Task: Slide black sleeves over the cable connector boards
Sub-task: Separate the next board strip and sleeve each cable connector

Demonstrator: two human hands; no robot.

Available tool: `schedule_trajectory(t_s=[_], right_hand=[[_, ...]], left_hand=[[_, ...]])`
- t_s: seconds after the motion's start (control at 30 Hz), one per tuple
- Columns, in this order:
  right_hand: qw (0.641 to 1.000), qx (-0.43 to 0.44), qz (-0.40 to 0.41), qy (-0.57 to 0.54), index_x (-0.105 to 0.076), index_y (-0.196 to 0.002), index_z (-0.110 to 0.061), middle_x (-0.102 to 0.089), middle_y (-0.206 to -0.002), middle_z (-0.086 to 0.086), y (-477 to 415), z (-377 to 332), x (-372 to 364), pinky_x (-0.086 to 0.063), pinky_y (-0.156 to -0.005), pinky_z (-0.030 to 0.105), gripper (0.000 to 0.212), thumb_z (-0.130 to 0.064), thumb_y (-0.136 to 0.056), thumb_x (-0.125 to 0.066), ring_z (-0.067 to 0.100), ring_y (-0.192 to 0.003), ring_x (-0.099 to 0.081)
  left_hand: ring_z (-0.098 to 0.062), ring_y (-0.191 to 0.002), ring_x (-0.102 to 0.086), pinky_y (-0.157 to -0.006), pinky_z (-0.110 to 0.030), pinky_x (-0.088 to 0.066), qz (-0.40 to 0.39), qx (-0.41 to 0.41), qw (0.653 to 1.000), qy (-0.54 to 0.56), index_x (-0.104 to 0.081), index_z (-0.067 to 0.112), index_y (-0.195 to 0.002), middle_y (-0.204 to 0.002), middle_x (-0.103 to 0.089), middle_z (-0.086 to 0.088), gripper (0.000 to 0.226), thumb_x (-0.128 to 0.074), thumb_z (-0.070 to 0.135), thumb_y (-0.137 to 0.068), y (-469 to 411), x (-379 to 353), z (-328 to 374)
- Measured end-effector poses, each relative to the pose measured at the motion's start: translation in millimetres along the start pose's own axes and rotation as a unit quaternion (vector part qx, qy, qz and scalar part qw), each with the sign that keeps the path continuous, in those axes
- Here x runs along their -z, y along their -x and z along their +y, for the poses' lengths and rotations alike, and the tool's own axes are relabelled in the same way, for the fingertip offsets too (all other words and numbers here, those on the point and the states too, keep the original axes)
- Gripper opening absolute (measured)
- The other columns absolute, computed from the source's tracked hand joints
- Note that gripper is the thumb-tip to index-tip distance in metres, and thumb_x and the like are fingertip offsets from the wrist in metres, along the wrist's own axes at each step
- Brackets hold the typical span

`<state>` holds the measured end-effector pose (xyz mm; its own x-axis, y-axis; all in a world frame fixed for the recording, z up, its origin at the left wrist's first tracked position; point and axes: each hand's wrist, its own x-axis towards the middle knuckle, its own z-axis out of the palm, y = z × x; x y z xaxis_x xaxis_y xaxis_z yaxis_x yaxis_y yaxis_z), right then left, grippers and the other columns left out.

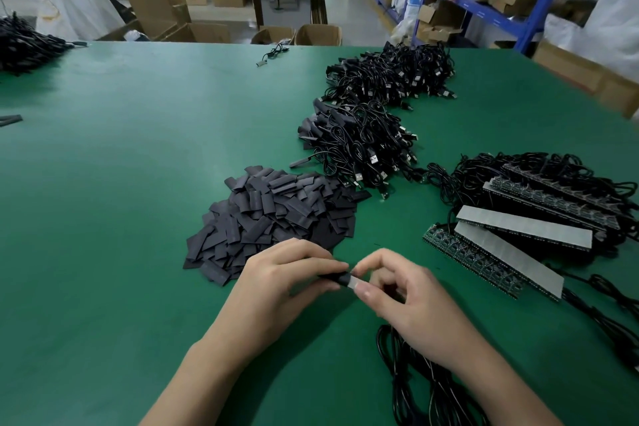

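My left hand (pixel 276 273) pinches a black sleeve (pixel 332 277) between thumb and fingertips, just above the green counter (pixel 121 183). My right hand (pixel 411 297) meets it from the other side, thumb and forefinger closed on a connector board (pixel 357 279). A short pale stretch of the board shows between my two sets of fingertips, and its near end sits at the mouth of the sleeve. I cannot tell how far in it goes, because my fingers cover the join. The black cable (pixel 415 373) lies in loose loops on the counter under my right wrist and runs off the bottom edge. Just beyond my left hand is the heap of loose sleeves (pixel 276 214), flat black pieces lying in all directions. Behind that heap, towards the right, lies a bundle of sleeved cables (pixel 359 145) with the plugs fanned out on its right side. A second bundle (pixel 390 76) lies farther back, near the far edge. To my right, strips of joined boards (pixel 518 228) lie stacked at angles, two of them pale side up, with tangled cables (pixel 518 166) trailing behind them. A single cable (pixel 273 54) lies alone near the far edge, and another dark pile (pixel 24 41) sits at the far left. Past the counter are cardboard boxes (pixel 318 34) on the floor and blue shelving (pixel 484 7).
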<state>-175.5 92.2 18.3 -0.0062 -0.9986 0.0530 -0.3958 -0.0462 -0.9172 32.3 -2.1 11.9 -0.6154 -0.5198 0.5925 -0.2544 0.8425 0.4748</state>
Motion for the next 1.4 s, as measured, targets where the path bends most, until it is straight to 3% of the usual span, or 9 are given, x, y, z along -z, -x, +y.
schedule_trajectory(t_s=[0.13, 0.3, 0.57, 0.7, 0.87, 1.0, 1.1, 1.2, 1.4], right_hand=[[0.999, -0.011, 0.033, 0.003, -0.067, -0.087, -0.033, -0.068, -0.068, -0.006, 0.2, -0.7, -0.1, -0.046, -0.062, 0.015, 0.01, -0.035, -0.094, -0.073, 0.005, -0.062, -0.059], [0.999, -0.022, 0.046, 0.006, -0.07, -0.086, -0.037, -0.073, -0.071, -0.007, 0.1, -1.8, -0.3, -0.051, -0.069, 0.027, 0.01, -0.032, -0.092, -0.077, 0.019, -0.072, -0.067], [0.998, -0.047, 0.044, 0.006, -0.071, -0.086, -0.037, -0.075, -0.07, -0.008, -0.4, -1.3, -3.9, -0.052, -0.071, 0.027, 0.015, -0.025, -0.091, -0.077, 0.017, -0.073, -0.068], [0.998, -0.06, 0.02, -0.025, -0.071, -0.091, -0.04, -0.079, -0.079, -0.007, -2.6, -0.5, -2.0, -0.056, -0.083, 0.038, 0.006, -0.036, -0.09, -0.076, 0.023, -0.081, -0.071], [0.997, -0.049, 0.003, -0.052, -0.072, -0.094, -0.036, -0.08, -0.082, -0.005, -4.8, 1.3, -0.8, -0.054, -0.083, 0.052, 0.025, -0.058, -0.082, -0.065, 0.035, -0.079, -0.068], [0.996, -0.047, -0.005, -0.082, -0.072, -0.096, -0.033, -0.08, -0.081, -0.001, -5.4, 5.0, -0.8, -0.048, -0.077, 0.035, 0.025, -0.056, -0.089, -0.065, 0.012, -0.071, -0.065], [0.995, -0.048, -0.006, -0.092, -0.072, -0.097, -0.032, -0.08, -0.082, 0.0, -5.6, 6.5, -2.0, -0.049, -0.08, 0.029, 0.026, -0.056, -0.09, -0.064, 0.014, -0.071, -0.067], [0.994, -0.044, -0.006, -0.1, -0.071, -0.096, -0.032, -0.08, -0.081, 0.001, -5.4, 7.4, -3.3, -0.042, -0.066, 0.013, 0.022, -0.053, -0.092, -0.064, 0.004, -0.056, -0.054], [0.992, -0.052, -0.009, -0.119, -0.072, -0.093, -0.031, -0.079, -0.079, 0.004, -6.3, 9.0, -4.6, -0.045, -0.076, 0.013, 0.014, -0.042, -0.096, -0.064, 0.007, -0.07, -0.067]], left_hand=[[-0.009, -0.095, -0.067, -0.079, -0.03, -0.056, -0.002, -0.003, 1.0, -0.004, -0.08, 0.019, -0.107, -0.102, -0.07, 0.009, 0.017, -0.074, 0.029, -0.094, 0.8, -0.7, -0.9], [-0.01, -0.092, -0.066, -0.078, -0.028, -0.055, -0.002, -0.017, 0.999, -0.027, -0.08, 0.019, -0.106, -0.101, -0.07, 0.009, 0.016, -0.075, 0.027, -0.093, 1.6, -1.4, 0.3], [-0.013, -0.088, -0.065, -0.072, -0.03, -0.055, -0.011, -0.058, 0.995, -0.08, -0.079, 0.019, -0.105, -0.098, -0.068, 0.007, 0.013, -0.075, 0.027, -0.096, 4.1, -6.3, 1.2], [-0.011, -0.092, -0.064, -0.076, -0.028, -0.053, 0.005, -0.039, 0.998, -0.051, -0.078, 0.022, -0.107, -0.102, -0.067, 0.01, 0.013, -0.075, 0.027, -0.096, 4.4, -7.0, -0.9], [-0.011, -0.1, -0.066, -0.084, -0.031, -0.054, 0.044, 0.011, 0.999, 0.0, -0.079, 0.022, -0.111, -0.109, -0.068, 0.009, 0.021, -0.08, 0.026, -0.091, 2.3, -8.4, 1.8], [-0.007, -0.09, -0.067, -0.078, -0.024, -0.054, 0.121, 0.097, 0.987, 0.035, -0.073, 0.02, -0.121, -0.102, -0.068, 0.012, 0.042, -0.084, 0.028, -0.082, 2.6, -12.6, 11.7], [-0.004, -0.082, -0.066, -0.075, -0.022, -0.055, 0.143, 0.105, 0.984, 0.025, -0.075, 0.019, -0.114, -0.093, -0.068, 0.014, 0.037, -0.086, 0.025, -0.079, 3.0, -15.5, 15.6], [-0.002, -0.077, -0.065, -0.071, -0.025, -0.055, 0.132, 0.095, 0.987, -0.011, -0.076, 0.019, -0.116, -0.092, -0.069, 0.013, 0.035, -0.085, 0.031, -0.085, 4.4, -16.0, 16.2], [-0.004, -0.071, -0.063, -0.063, -0.028, -0.056, 0.1, 0.055, 0.988, -0.106, -0.076, 0.021, -0.115, -0.089, -0.068, 0.015, 0.049, -0.074, 0.059, -0.085, 1.1, -12.4, 20.0]])
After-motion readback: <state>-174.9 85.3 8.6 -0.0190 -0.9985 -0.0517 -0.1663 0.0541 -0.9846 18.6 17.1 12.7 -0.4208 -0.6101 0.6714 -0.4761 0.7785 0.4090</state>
